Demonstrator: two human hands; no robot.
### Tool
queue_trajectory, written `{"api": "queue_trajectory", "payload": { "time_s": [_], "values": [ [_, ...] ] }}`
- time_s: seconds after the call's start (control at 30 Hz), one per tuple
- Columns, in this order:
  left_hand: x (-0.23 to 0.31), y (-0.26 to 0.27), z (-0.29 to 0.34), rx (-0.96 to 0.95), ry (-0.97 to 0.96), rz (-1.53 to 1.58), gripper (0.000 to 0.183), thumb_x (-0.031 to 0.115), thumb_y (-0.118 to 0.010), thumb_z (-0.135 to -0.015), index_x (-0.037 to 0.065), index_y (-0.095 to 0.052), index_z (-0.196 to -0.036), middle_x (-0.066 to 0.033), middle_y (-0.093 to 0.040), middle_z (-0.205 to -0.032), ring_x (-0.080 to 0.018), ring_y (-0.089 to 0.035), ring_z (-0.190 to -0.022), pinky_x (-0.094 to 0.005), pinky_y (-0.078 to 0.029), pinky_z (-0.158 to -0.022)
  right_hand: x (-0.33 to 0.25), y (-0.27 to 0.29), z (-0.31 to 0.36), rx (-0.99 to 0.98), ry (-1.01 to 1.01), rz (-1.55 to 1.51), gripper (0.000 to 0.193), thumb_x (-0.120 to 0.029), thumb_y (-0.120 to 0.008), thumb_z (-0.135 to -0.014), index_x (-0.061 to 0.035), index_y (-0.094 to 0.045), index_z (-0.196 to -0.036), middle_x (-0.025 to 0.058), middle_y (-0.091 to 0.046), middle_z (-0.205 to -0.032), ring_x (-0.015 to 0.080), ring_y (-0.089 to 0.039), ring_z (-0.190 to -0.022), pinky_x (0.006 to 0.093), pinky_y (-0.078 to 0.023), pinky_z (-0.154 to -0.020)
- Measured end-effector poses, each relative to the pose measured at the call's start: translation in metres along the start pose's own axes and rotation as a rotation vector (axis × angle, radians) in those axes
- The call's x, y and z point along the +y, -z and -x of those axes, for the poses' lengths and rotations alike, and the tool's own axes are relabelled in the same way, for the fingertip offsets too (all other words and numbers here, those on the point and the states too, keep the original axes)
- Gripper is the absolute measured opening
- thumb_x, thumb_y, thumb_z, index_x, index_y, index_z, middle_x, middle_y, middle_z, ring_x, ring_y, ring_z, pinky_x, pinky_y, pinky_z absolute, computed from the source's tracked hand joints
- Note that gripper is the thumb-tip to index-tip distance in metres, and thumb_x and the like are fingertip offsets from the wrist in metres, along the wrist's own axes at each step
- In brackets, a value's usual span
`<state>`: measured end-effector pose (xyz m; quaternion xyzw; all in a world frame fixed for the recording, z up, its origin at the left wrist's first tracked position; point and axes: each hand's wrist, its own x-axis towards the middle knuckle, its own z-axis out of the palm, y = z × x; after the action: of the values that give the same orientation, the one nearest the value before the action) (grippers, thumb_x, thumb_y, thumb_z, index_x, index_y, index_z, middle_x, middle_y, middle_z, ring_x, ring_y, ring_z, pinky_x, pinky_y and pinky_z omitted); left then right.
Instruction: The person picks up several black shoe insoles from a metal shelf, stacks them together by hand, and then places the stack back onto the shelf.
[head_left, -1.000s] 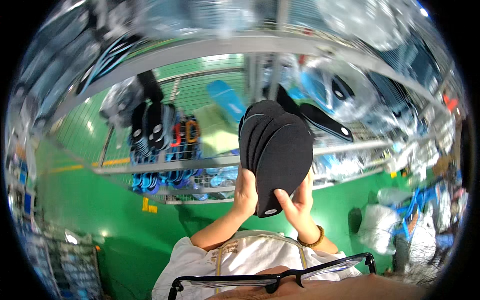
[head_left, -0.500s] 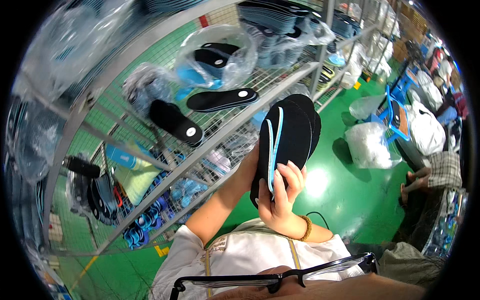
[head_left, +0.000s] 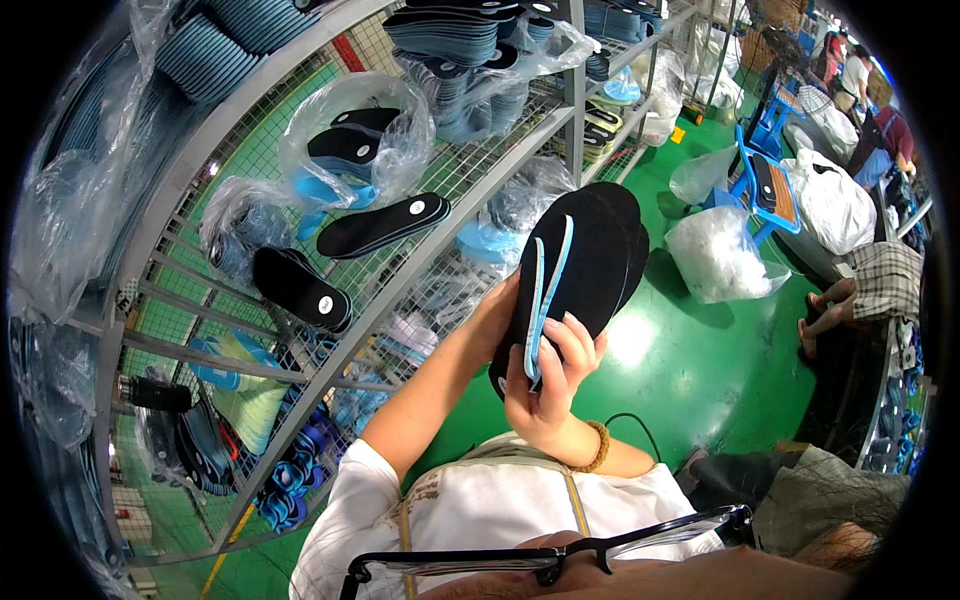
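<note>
A small fanned stack of black insoles (head_left: 592,262) with light blue edges is held up in front of my chest. My left hand (head_left: 497,308) grips it from the left side, with most of its fingers hidden behind the stack. At the lower end, my right hand (head_left: 548,388) has its fingers closed round the insoles, near the parted blue-edged layers. To the left, more black insoles (head_left: 384,230) with a white round label lie on the wire shelf. Another black stack (head_left: 300,287) sits beside them.
The metal rack (head_left: 345,375) runs along my left, holding plastic bags (head_left: 410,130) and stacked blue-grey insoles (head_left: 205,58). On the green floor (head_left: 690,375) to the right are a bag of white material (head_left: 722,255) and a blue stool (head_left: 765,190). Other people are at the far right.
The view has shifted, so the rack and floor things appear farther left. Both hands still hold the insoles, and the parted blue-edged layers sit slightly differently under my right fingers.
</note>
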<state>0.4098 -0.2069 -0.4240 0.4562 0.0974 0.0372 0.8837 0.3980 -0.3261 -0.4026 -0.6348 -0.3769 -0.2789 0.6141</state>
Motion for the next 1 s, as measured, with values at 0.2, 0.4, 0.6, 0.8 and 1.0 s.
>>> {"api": "queue_trajectory", "payload": {
  "time_s": [0.2,0.4,0.6,0.8,1.0],
  "values": [
    [0.002,0.011,0.007,0.044,-0.009,0.002,0.045,0.04,-0.038,-0.084,0.006,-0.042,-0.112,-0.0031,-0.051,-0.098,-0.0088,-0.05,-0.082,-0.0238,-0.043,-0.073,-0.004,-0.003,-0.003,-0.031,0.076,0.02,0.045,0.006,-0.058,-0.06,-0.0065,-0.043,-0.101,0.0131,-0.048,-0.1,0.0311,-0.044,-0.098,0.0478,-0.011,-0.094],
    [0.023,0.008,0.024,-0.008,-0.05,-0.018,0.046,0.043,-0.038,-0.083,0.006,-0.044,-0.11,-0.0035,-0.051,-0.098,-0.0088,-0.05,-0.082,-0.0229,-0.043,-0.072,-0.003,-0.015,0.002,-0.033,0.131,-0.017,0.049,0.006,-0.058,-0.06,-0.0057,-0.04,-0.105,0.0141,-0.048,-0.1,0.0323,-0.044,-0.097,0.0489,-0.011,-0.094],
    [0.003,0.029,0.066,0.598,-0.496,-0.419,0.043,0.035,-0.035,-0.086,-0.002,-0.043,-0.109,-0.0079,-0.051,-0.102,-0.0137,-0.048,-0.091,-0.026,-0.039,-0.08,0.002,-0.027,0.017,-0.199,-0.171,-0.33,0.042,-0.002,-0.051,-0.07,0.0036,-0.037,-0.109,0.0184,-0.042,-0.107,0.0351,-0.038,-0.097,0.0434,-0.024,-0.087],
    [-0.023,0.064,0.115,0.83,-0.641,-0.064,0.05,0.036,-0.037,-0.085,-0.002,-0.034,-0.118,-0.0118,-0.042,-0.115,-0.0182,-0.041,-0.105,-0.028,-0.03,-0.09,0.032,-0.044,-0.083,-0.084,-0.51,-0.843,0.045,-0.011,-0.049,-0.079,0.0023,-0.031,-0.118,0.0109,-0.041,-0.113,0.0191,-0.043,-0.1,0.0286,-0.036,-0.084],
    [-0.019,0.062,0.175,1.017,-0.761,0.263,0.052,0.038,-0.036,-0.085,-0.001,-0.034,-0.118,-0.0117,-0.043,-0.115,-0.0193,-0.041,-0.105,-0.0294,-0.032,-0.09,-0.063,-0.095,-0.352,-0.355,-0.14,-1.116,0.032,-0.026,-0.048,-0.081,-0.0063,-0.049,-0.107,0.0026,-0.057,-0.086,0.0082,-0.053,-0.066,0.019,-0.044,-0.055]
  ]
}}
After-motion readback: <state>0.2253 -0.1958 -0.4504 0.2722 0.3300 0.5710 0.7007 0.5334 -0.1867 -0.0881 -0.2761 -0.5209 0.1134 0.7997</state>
